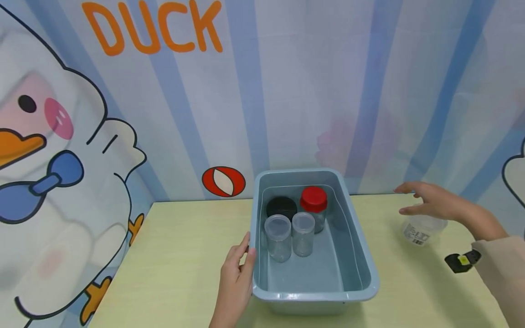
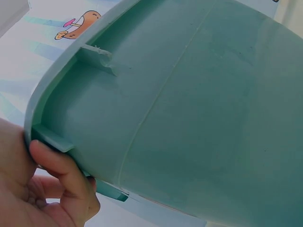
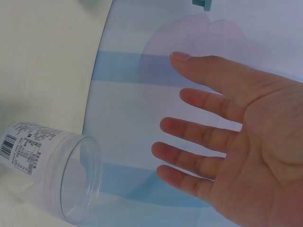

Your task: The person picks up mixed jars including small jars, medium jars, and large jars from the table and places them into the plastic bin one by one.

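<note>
A blue-grey plastic bin [image 1: 328, 291] stands on the table. My left hand [image 1: 235, 278] grips its left rim; in the left wrist view the fingers [image 2: 61, 165] curl under the lip of the bin [image 2: 189, 109]. Inside are a red-lidded jar [image 1: 314, 200], a black-lidded container [image 1: 281, 207] and two clear lidded jars, a wider one [image 1: 279, 239] and a narrower one [image 1: 303, 234]. At the right, my right hand [image 1: 440, 202] is spread above a clear jar [image 1: 416, 232], holding nothing. The right wrist view shows that jar [image 3: 52, 170] with an uncovered mouth and a printed barcode label.
The pale yellow table [image 1: 193, 246] meets a blue-striped curtain [image 1: 287, 91] along its back edge. A duck picture [image 1: 61, 182] covers the left side of the curtain. A black device with a yellow mark [image 1: 462, 262] sits at my right sleeve.
</note>
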